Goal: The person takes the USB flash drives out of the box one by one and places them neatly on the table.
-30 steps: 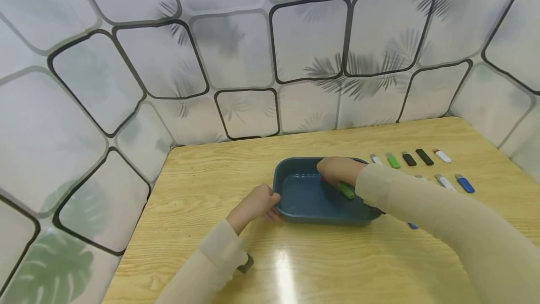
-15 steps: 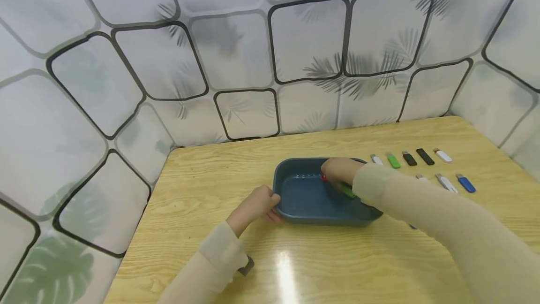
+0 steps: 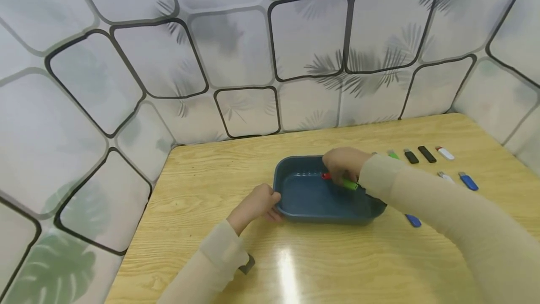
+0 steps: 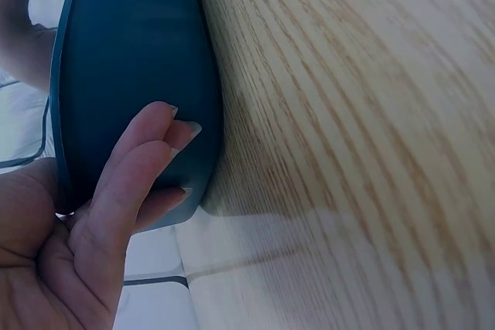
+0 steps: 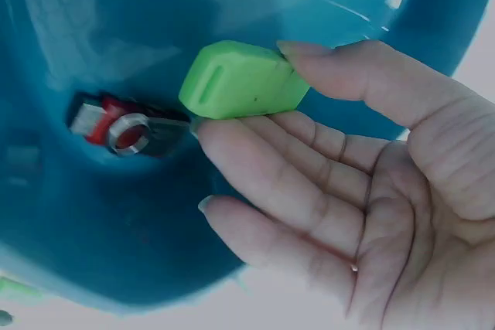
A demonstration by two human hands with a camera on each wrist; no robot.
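Note:
A dark blue rectangular basin stands on the wooden table. Its left end is held by my left hand, thumb over the rim; in the left wrist view the fingers lie against the outer wall. Over the basin's right part, my right hand pinches a green USB flash drive between thumb and fingertips. A red and dark USB flash drive with a metal ring lies on the basin floor beside those fingertips. The right hand and sleeve hide the basin's far right corner.
Several USB flash drives lie right of the basin, including a long black one, a white one and a blue one. Another blue drive lies near the right sleeve. Patterned fabric walls border the table.
My right hand has lifted slightly with the green flash drive, and more of the red drive shows. The left hand stays on the basin's rim.

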